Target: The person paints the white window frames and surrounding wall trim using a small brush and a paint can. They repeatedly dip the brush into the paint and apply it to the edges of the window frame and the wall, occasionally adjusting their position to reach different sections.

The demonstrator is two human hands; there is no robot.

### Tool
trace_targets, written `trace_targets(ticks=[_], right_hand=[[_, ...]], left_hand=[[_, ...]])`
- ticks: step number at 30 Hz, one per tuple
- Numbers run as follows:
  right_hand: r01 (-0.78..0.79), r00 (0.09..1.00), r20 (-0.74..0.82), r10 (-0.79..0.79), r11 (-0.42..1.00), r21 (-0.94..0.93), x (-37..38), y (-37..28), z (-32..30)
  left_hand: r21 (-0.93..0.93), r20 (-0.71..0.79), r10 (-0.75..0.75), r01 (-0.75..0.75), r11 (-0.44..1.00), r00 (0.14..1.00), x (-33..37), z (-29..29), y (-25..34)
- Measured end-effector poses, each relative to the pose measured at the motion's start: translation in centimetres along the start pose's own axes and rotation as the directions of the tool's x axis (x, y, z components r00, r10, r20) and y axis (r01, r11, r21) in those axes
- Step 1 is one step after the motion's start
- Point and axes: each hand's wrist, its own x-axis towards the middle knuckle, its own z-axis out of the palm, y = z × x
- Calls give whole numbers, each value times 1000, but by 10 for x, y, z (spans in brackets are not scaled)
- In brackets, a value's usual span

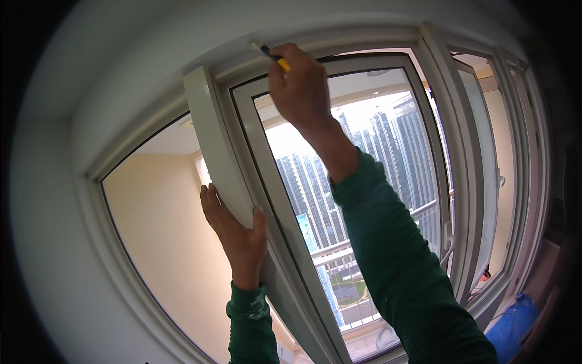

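High up, my right hand [297,85] is closed around a slim hand tool with a yellow-and-black handle [280,62]. Its small pale tip meets the white wall surface just above the window frame's top rail; blade or bristles, I cannot tell. Lower and to the left, my left hand [236,233] rests against the pale upright window post [215,133]. Its fingers are stretched out along the post's left edge, and the thumb stands apart on the right side. Both forearms wear green sleeves; the left cuff has white smears.
A framed window sash [248,115] is right of the post, and another sash [479,164] stands swung out at far right. A white handle [448,242] sticks out from the frame. A blue plastic bag [512,327] lies at lower right. Balcony railing and tall buildings show outside.
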Motion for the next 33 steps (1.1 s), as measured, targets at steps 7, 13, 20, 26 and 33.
trace_targets(ticks=[7, 13, 20, 26, 33], right_hand=[[-12, 994, -105, -17, 963, -268, 27, 67, -87], [34, 998, -30, -46, 949, -314, 19, 49, -73], [135, 983, 130, -131, 991, -19, 21, -10, -23], [149, 955, 256, -147, 989, 14, 26, -16, 6], [146, 921, 366, -132, 989, -10, 34, -16, 31]], left_hand=[[2, -24, -13, 13, 1000, 1000, -1, 0, 1], [-41, -25, -54, 53, 998, 998, 0, 1, -1], [-50, -55, -25, 22, 999, 998, 0, 3, -7], [-41, -67, 6, -9, 999, 998, 0, 4, -12], [-130, -35, -19, 14, 991, 999, 0, 2, -11]])
